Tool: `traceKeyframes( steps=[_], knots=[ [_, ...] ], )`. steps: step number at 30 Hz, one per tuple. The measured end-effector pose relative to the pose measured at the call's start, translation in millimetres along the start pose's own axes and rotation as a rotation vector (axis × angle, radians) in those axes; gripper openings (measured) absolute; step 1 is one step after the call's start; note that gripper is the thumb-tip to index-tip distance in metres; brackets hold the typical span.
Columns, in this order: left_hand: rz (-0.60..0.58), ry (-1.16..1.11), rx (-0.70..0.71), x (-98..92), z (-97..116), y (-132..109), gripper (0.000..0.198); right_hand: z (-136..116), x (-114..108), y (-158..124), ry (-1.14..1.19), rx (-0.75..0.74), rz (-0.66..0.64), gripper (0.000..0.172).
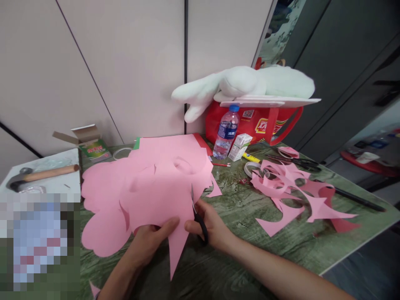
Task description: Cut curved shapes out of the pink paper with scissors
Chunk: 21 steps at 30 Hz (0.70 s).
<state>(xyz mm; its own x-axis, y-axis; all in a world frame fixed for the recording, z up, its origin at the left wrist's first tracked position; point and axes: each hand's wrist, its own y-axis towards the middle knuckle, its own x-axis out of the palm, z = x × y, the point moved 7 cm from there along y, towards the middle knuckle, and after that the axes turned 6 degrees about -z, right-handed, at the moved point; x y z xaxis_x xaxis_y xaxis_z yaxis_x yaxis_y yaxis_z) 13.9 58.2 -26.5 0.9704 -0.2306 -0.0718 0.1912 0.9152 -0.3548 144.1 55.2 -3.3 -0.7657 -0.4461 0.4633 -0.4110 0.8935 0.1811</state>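
Pink paper (162, 196) is pinched over the worktop (233, 210) by the left hand (151, 241); scissors (196, 216) are gripped in the right hand (214, 225), one blade showing above the paper. A smoother edge should be obtained if the paper is turned steadily.

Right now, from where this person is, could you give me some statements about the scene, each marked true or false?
1. The right-hand grip holds metal scissors with black handles. True.
2. The left-hand grip holds a wooden-handled hammer. False: it holds a large pink paper piece.
3. A clear plastic bottle with a blue cap stands beside a small white carton. True.
4. A white plush object lies under the red bag. False: it lies above.
5. Pink paper scraps lie on the green streaked tabletop. True.
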Motion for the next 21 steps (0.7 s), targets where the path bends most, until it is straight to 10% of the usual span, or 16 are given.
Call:
traceKeyframes(
  steps=[21],
  knots=[
    [-0.048, -0.022, -0.040, -0.7, -3.7, 0.2, 0.038, 3.3, -3.6, -2.3, -0.054, 0.012, 0.037, 0.047]
  ],
)
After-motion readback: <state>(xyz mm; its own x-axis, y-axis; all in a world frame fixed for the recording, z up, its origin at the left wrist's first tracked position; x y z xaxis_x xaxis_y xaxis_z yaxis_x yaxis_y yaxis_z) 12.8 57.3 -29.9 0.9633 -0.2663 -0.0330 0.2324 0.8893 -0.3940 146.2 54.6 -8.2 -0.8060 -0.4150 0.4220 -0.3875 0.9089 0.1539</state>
